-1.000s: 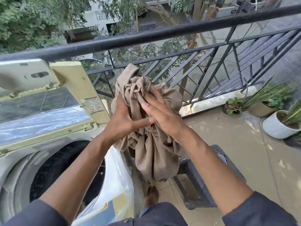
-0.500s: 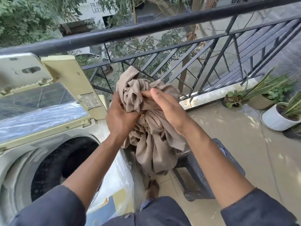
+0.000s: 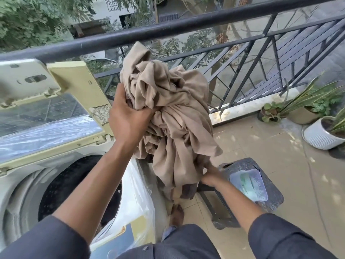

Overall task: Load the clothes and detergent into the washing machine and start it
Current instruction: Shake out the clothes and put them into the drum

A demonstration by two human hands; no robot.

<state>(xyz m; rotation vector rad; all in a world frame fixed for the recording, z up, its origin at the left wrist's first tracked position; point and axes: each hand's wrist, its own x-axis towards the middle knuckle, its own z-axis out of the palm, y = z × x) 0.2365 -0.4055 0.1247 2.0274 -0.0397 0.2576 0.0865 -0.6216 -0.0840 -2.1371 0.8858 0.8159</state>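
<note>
Bundle up beside the washer, not in yet — we risk dropping it or snagging the tail.

Our left hand (image 3: 128, 120) clenches the top of the crumpled beige cloth bundle (image 3: 168, 116), held high by the black metal railing (image 3: 186, 27), just right of the cream top-load washing machine (image 3: 22, 184) w/ its lid (image 3: 43, 109) up and dark drum (image 3: 74, 186) open. Our right hand (image 3: 210, 174) is low at the hanging end, fingers mostly hidden in the folds; it looks to be gathering the cloth, but we can't tell the grip for sure. Risks, as we judge: loose tail drags over the dark plastic stool (image 3: 261, 184) & could sweep off the pale blue packet (image 3: 249, 184) on it, prob. detergent; one-hand hold up top may slip; swinging left, fabric could catch the lid edge or drape over the rim instead of dropping in.
</note>
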